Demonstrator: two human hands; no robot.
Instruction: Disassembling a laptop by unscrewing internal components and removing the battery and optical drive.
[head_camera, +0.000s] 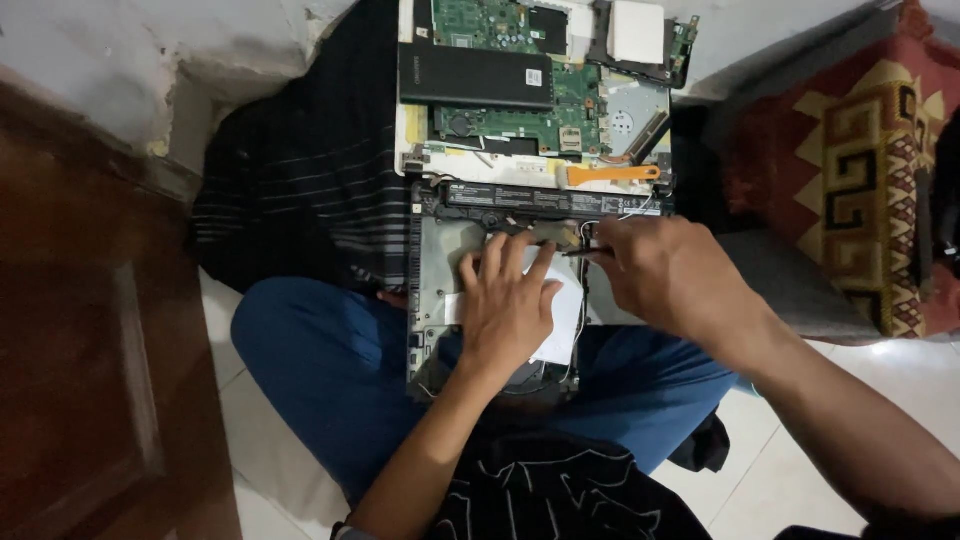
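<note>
Left hand (507, 300): open grip, fingers (492, 258) spread and pressed flat, palm down, on a white sheet (566, 318) lying inside the opened laptop base (432, 270). Wrist bent slightly, forearm running up from near and left, crossing above the lap. Right hand (672, 277): grip closed around a thin dark tool (585, 252), tip pointing left toward the far edge of the base, just beside the left fingertips. Back of hand turned up, knuckles curled, forearm coming in from near right.

Laptop base resting on crossed legs in blue trousers (330, 360), above a tiled floor. Along its far edge, a long black battery (540, 200). Just beyond, on the far side, an orange pry tool (612, 175) lying across a second opened laptop (530, 80) with green circuit board (520, 125) exposed and a flat black block (475, 75) on top. Left of both, dark striped cloth (300, 180). Far right, a red patterned cushion (860, 160).
</note>
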